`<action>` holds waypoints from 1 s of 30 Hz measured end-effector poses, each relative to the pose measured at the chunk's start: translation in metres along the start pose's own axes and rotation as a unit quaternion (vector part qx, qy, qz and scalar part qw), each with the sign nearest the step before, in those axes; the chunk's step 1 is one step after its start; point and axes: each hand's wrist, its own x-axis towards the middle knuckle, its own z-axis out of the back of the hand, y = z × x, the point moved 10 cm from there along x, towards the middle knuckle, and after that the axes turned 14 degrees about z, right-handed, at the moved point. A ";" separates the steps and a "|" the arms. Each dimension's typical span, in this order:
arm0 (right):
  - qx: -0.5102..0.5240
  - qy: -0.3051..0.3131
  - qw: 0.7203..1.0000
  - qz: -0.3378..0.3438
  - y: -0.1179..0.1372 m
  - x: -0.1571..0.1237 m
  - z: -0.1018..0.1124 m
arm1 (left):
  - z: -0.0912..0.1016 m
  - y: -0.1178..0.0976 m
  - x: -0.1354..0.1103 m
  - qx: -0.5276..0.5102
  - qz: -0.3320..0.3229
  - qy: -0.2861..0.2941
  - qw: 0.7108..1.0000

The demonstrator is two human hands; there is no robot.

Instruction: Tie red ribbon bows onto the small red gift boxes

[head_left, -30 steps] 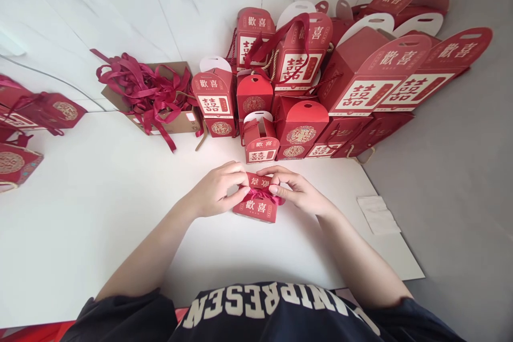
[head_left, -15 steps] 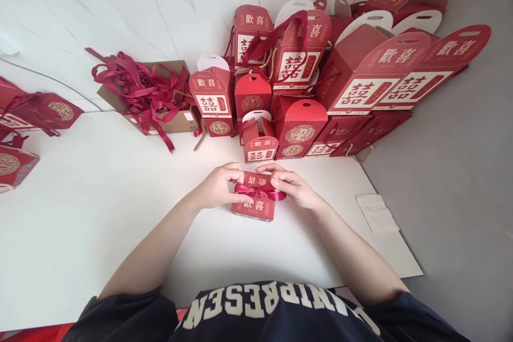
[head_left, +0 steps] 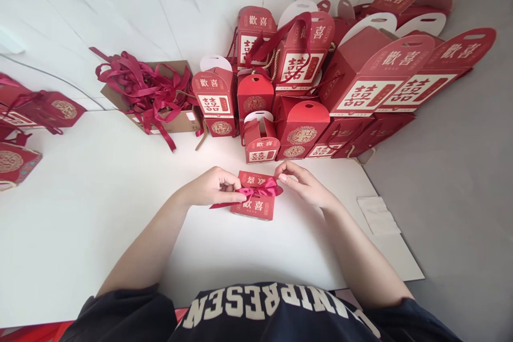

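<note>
A small red gift box [head_left: 260, 209] with pale Chinese characters lies on the white table in front of me. Across its top is a crimson satin ribbon [head_left: 269, 188] tied in a bow, one tail trailing out to the left. My left hand [head_left: 214, 188] pinches the bow's left side between thumb and fingers, at the box's left edge. At the right edge, my right hand [head_left: 302, 184] is beside the bow with its fingers loosely curved and apart, holding nothing.
Stacked red gift boxes [head_left: 371, 75] stand along the wall at the back right, with a small open box [head_left: 262, 144] in front. Back left, a cardboard box [head_left: 176, 124] overflows with ribbons [head_left: 140, 85]. More decorated boxes [head_left: 52, 109] sit far left. A white tissue [head_left: 379, 215] lies near the right edge.
My right hand has let go of the bow's right loop and moved slightly right. My left hand has shifted left along the ribbon, and a tail now shows on that side.
</note>
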 end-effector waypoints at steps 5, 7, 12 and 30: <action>-0.047 0.037 0.998 0.028 0.012 0.000 -0.003 | -0.009 0.010 0.005 -0.062 0.039 0.058 0.996; -0.061 0.051 0.996 0.040 0.016 0.001 -0.009 | -0.011 0.012 0.008 -0.085 0.040 0.070 0.993; -0.058 0.074 0.994 0.051 0.021 0.002 -0.021 | -0.012 0.014 0.013 -0.119 0.043 0.079 0.989; 0.020 0.153 0.988 0.016 0.018 -0.005 -0.027 | -0.016 0.025 0.016 -0.150 0.104 0.065 0.981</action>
